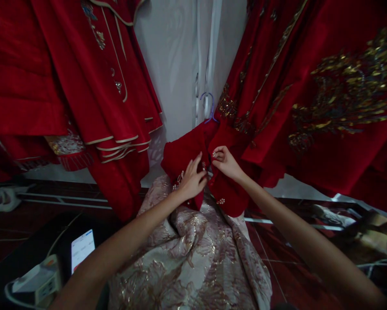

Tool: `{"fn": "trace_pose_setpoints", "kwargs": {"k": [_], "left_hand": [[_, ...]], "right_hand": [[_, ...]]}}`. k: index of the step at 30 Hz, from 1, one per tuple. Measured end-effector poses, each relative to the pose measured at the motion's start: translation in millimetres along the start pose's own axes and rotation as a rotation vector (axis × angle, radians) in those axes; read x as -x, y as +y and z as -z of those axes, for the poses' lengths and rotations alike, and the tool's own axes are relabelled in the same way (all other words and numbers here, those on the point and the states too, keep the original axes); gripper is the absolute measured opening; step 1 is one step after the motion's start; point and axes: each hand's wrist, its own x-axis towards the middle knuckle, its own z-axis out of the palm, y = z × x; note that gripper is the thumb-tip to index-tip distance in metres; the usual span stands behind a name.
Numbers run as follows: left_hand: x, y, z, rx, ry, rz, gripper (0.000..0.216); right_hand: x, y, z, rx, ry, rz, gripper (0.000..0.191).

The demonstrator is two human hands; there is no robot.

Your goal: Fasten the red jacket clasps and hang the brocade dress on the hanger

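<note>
I view the red beaded top (187,150) on the purple hanger (212,113). My left hand (192,180) rests against its front, fingers spread; my right hand (227,163) pinches the opposing edge between its fingers.

The left hand (192,180) and right hand (225,162) were bare, with slender fingers. The left forearm (135,234) and right forearm (287,218) were bare too, slim and smooth in outline, each tapering towards a narrow wrist.
</note>
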Motion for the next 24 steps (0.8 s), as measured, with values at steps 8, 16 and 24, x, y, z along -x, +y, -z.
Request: {"fn": "trace_pose_setpoints", "kwargs": {"k": [8, 16, 24], "left_hand": [[-1.8, 17.5, -11.8, 0.267, 0.189, 0.171, 0.008], [-9.5, 14.4, -35.8, 0.716, 0.336, 0.47, 0.017], [-21.3, 15.8, -16.7, 0.941, 0.326, 0.49, 0.03]], "right_hand": [[19.7, -1.6, 8.6, -0.057, -0.056, 0.117, 0.038], [31.7, -4.5, 6.3, 0.288, 0.07, 0.162, 0.039], [37.5, -13.7, -0.8, 0.396, 0.056, 0.212, 0.046]]}}
